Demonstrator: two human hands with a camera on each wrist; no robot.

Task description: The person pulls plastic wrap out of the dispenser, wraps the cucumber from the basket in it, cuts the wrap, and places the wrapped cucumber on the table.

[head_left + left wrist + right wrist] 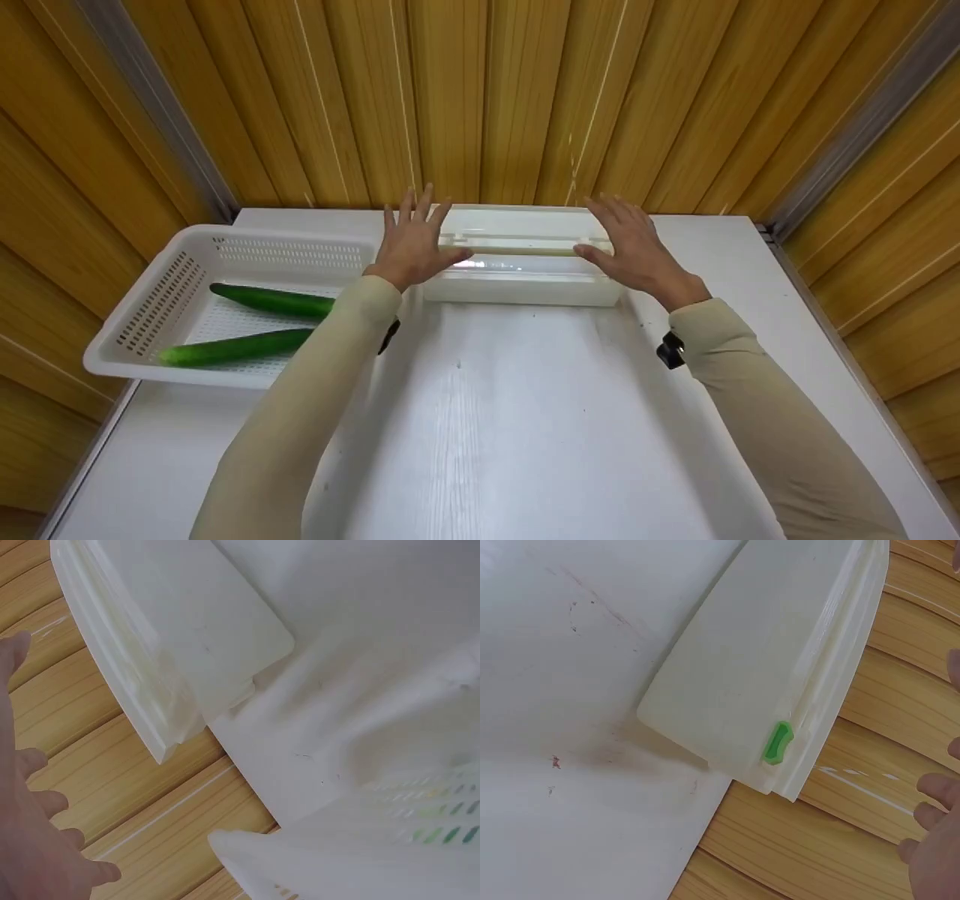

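Observation:
A long white plastic box (521, 292), like a cling film dispenser, stands at the back of the table with its lid raised. Something clear and shiny shows inside. My left hand (416, 244) is at the box's left end, fingers spread and thumb reaching inward. At the right end my right hand (637, 251) mirrors it, fingers extended. Neither hand grips anything; whether the thumbs touch the box I cannot tell. In the right wrist view a small green slider (780, 742) sits near the box's end. The left wrist view shows the left hand's fingertips apart from the box.
To the left stands a white perforated basket (292, 251) holding a dark cucumber (270, 301) and a second cucumber (232, 349) with a paler end. My left forearm crosses its right side. A wood-patterned wall (517, 97) rises behind the white table (510, 420).

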